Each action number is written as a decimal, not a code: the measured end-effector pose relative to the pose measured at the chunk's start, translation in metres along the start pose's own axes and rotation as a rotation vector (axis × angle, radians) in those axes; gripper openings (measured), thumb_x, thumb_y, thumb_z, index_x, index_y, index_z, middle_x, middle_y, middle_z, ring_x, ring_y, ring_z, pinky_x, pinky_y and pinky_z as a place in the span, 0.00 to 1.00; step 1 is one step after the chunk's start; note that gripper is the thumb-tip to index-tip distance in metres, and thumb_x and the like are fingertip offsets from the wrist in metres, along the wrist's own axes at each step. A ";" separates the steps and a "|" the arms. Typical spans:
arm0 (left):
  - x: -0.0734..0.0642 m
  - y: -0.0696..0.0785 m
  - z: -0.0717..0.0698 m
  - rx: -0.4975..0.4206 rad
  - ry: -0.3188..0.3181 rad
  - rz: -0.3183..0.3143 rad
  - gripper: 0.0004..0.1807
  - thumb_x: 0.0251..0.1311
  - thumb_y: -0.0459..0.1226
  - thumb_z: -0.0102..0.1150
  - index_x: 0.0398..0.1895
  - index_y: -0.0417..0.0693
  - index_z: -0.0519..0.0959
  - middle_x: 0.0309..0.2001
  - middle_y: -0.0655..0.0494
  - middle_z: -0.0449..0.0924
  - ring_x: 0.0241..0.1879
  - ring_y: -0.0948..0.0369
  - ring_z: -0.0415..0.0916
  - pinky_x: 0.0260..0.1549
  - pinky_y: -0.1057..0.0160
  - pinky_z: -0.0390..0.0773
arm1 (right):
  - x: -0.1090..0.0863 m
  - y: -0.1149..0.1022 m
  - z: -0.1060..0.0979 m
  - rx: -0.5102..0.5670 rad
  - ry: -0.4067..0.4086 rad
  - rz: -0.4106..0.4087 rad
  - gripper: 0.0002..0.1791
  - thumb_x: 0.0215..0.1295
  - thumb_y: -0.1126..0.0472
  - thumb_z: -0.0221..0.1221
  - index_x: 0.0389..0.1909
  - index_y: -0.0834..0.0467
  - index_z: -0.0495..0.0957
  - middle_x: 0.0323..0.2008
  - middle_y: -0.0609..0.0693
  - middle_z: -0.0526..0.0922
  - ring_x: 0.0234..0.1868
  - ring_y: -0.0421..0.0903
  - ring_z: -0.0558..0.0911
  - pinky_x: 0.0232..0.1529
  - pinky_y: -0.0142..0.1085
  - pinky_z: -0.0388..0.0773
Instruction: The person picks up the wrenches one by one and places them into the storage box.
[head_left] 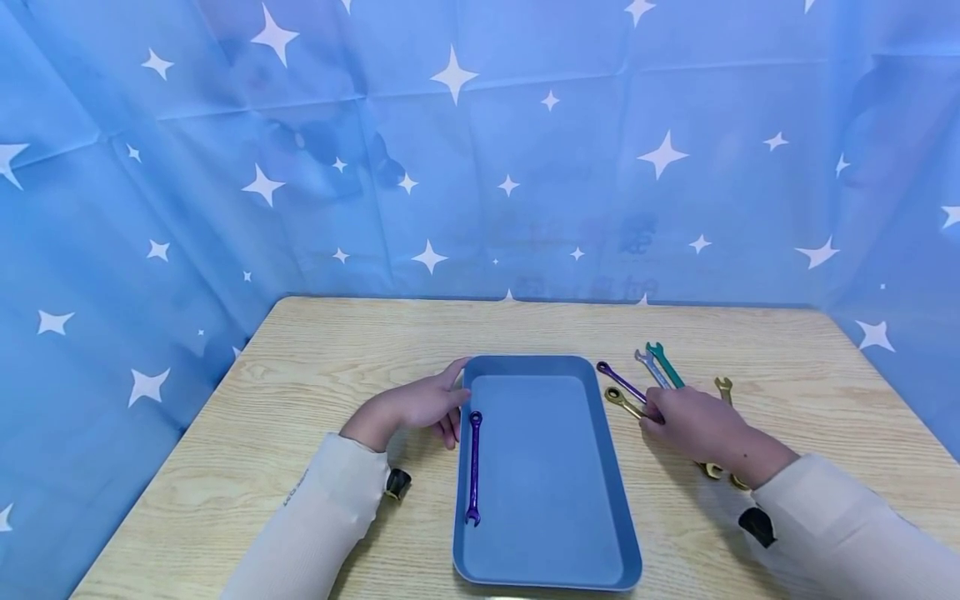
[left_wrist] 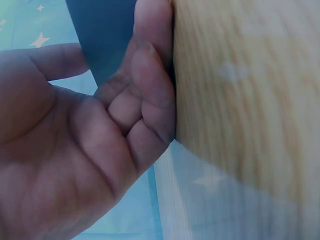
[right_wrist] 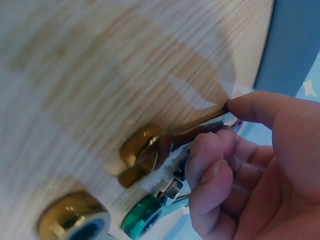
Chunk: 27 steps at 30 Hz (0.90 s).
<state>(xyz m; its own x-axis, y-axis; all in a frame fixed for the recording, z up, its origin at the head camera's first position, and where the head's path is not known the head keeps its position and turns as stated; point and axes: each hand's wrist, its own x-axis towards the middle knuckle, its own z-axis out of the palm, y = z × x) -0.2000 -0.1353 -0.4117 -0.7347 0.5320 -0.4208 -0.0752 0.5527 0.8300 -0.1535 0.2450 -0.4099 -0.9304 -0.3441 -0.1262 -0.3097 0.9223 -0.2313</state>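
Gold wrench (head_left: pixel 628 407), green wrench (head_left: pixel 666 367), both partly hidden by right hand (head_left: pixel 693 425)

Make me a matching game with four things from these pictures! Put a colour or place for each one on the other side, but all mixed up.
Things:
1. the tray
2. the wrench in the tray
3. the left hand
4. the right hand

Colours and places:
A. at the group of wrenches to the right of the tray
B. purple
C. outside the tray, at its left rim
D. blue

Right pairs: 1-D, 2-B, 3-C, 4-A
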 end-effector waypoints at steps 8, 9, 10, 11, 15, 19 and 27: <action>0.000 -0.001 0.000 0.009 0.000 0.009 0.37 0.80 0.41 0.37 0.81 0.63 0.31 0.27 0.41 0.79 0.23 0.53 0.82 0.33 0.56 0.86 | 0.001 0.000 0.000 -0.194 0.061 -0.109 0.16 0.71 0.61 0.57 0.22 0.49 0.67 0.15 0.44 0.63 0.15 0.39 0.60 0.17 0.31 0.53; 0.000 0.000 0.000 0.007 0.000 0.009 0.37 0.80 0.41 0.37 0.81 0.63 0.31 0.27 0.41 0.79 0.23 0.53 0.82 0.32 0.56 0.86 | 0.001 0.000 0.000 -0.203 0.066 -0.114 0.16 0.71 0.61 0.57 0.22 0.49 0.67 0.15 0.44 0.63 0.14 0.39 0.60 0.17 0.31 0.53; 0.000 0.000 0.000 0.006 -0.001 0.010 0.37 0.80 0.41 0.37 0.81 0.62 0.30 0.27 0.41 0.79 0.23 0.53 0.82 0.32 0.56 0.86 | 0.002 -0.001 0.000 -0.210 0.070 -0.116 0.16 0.70 0.61 0.57 0.22 0.49 0.67 0.14 0.44 0.63 0.14 0.38 0.60 0.16 0.31 0.53; 0.000 0.000 0.000 0.004 -0.002 0.010 0.37 0.80 0.41 0.37 0.81 0.62 0.30 0.27 0.41 0.79 0.23 0.54 0.82 0.32 0.56 0.86 | 0.002 -0.001 0.001 -0.216 0.075 -0.118 0.16 0.70 0.61 0.57 0.21 0.49 0.68 0.14 0.44 0.63 0.14 0.39 0.60 0.16 0.31 0.53; -0.001 0.001 0.000 -0.001 -0.006 0.008 0.37 0.80 0.41 0.36 0.81 0.62 0.30 0.27 0.41 0.79 0.22 0.54 0.82 0.32 0.56 0.86 | 0.003 -0.002 0.001 -0.239 0.082 -0.118 0.16 0.69 0.60 0.58 0.21 0.50 0.68 0.14 0.44 0.63 0.14 0.39 0.61 0.16 0.31 0.54; -0.001 0.001 0.000 0.002 -0.001 0.008 0.37 0.80 0.41 0.36 0.81 0.62 0.30 0.26 0.41 0.79 0.22 0.54 0.82 0.32 0.56 0.86 | 0.004 -0.002 0.001 -0.251 0.083 -0.121 0.16 0.69 0.60 0.58 0.20 0.50 0.68 0.14 0.44 0.63 0.14 0.39 0.61 0.16 0.32 0.54; -0.001 0.001 0.000 0.002 -0.001 0.008 0.37 0.80 0.41 0.37 0.81 0.63 0.31 0.26 0.41 0.79 0.22 0.54 0.82 0.32 0.56 0.86 | 0.004 -0.002 -0.002 -0.243 0.073 -0.124 0.16 0.68 0.60 0.57 0.20 0.50 0.68 0.14 0.43 0.63 0.14 0.39 0.62 0.15 0.32 0.55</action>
<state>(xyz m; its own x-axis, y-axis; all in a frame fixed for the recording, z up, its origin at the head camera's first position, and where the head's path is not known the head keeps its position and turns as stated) -0.1996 -0.1355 -0.4106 -0.7347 0.5369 -0.4147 -0.0682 0.5497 0.8326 -0.1569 0.2418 -0.4083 -0.8915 -0.4513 -0.0394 -0.4516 0.8922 -0.0015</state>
